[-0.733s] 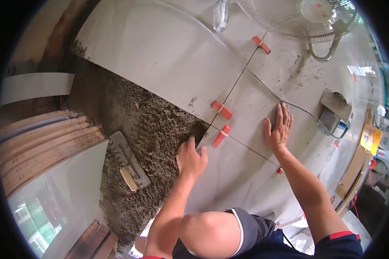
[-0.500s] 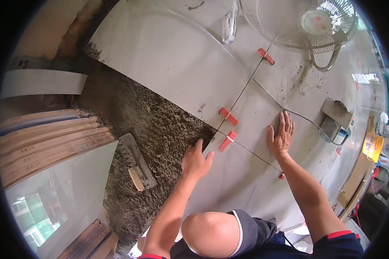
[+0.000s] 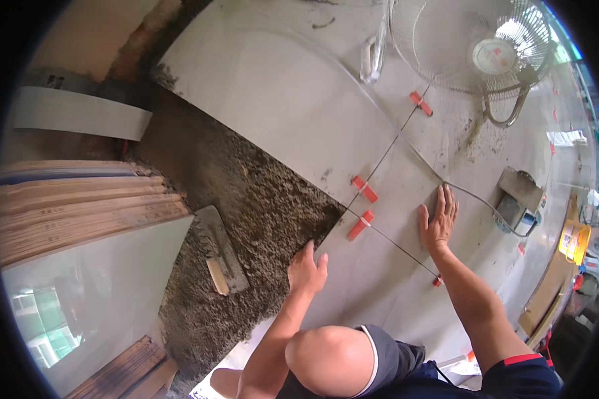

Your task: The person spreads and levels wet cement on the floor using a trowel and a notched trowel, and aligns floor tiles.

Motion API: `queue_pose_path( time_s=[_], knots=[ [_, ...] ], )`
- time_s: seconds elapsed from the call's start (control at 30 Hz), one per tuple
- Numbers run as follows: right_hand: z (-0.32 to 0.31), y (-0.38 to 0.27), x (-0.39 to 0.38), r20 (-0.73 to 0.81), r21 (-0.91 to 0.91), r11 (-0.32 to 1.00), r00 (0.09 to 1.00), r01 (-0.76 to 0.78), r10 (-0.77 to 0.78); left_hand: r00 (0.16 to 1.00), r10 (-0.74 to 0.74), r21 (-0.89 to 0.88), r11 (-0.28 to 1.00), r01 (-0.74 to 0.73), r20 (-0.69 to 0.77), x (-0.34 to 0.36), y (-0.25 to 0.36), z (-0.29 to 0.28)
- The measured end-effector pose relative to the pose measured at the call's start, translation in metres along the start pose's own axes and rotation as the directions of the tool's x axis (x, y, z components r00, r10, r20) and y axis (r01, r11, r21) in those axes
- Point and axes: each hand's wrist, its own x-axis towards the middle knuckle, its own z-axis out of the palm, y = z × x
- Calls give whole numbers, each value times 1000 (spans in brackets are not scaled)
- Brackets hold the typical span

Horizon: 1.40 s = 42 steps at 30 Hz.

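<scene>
Pale tiles and a strip of rough grey mortar bed (image 3: 266, 193) make up the floor, with a wire-caged fan (image 3: 492, 56) standing on the tiles well to the right of the mortar bed. Against that bed's right edge lies the near tile (image 3: 373, 292), and the left hand (image 3: 307, 269) is at this tile's mortar-side edge. Its grip has the thumb apart from the forefinger; the other fingers are hidden, so I cannot tell whether they pinch the edge. Further right of the mortar bed, the right hand (image 3: 439, 223) rests palm down on the next tile (image 3: 406, 206), its grip spread, fingers extended and thumb out, fingertips just beside a grey cable (image 3: 476, 195). Red wedges (image 3: 361, 225) sit across the tile joints near the right corner of the mortar bed. On the bed itself lies a flat trowel (image 3: 225, 249) with a pale handle. To the left of the bed are stacked slabs with brown edges (image 3: 90, 199) and a glossy panel (image 3: 113, 279); far to its right is a yellow bucket (image 3: 574, 241).
</scene>
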Motion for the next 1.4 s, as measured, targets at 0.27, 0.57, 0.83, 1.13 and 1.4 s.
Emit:
queue_pose_path(
  time_s=[0.27, 0.57, 0.83, 1.13, 1.4],
  knots=[
    [-6, 2, 2, 16, -22, 1000, 1000, 4, -3, 964, 108, 104, 991, -85, -242, -47, -19, -3],
    [1, 6, -4, 18, -23, 1000, 1000, -3, 4, 990, -122, 192, 976, 107, 68, -11, -9, -18],
    [-9, -3, 4, 31, -25, 1000, 999, 10, -9, 993, 112, -63, 992, -113, -24, 37, 50, -11],
    [-7, 4, -2, 53, -34, 999, 999, -5, 7, 987, 119, -148, 984, -102, 111, 54, 63, -22],
    [-11, -2, 2, 63, -26, 999, 998, -22, 23, 853, 143, 171, 983, -64, -503, 80, 80, 17]
  ],
)
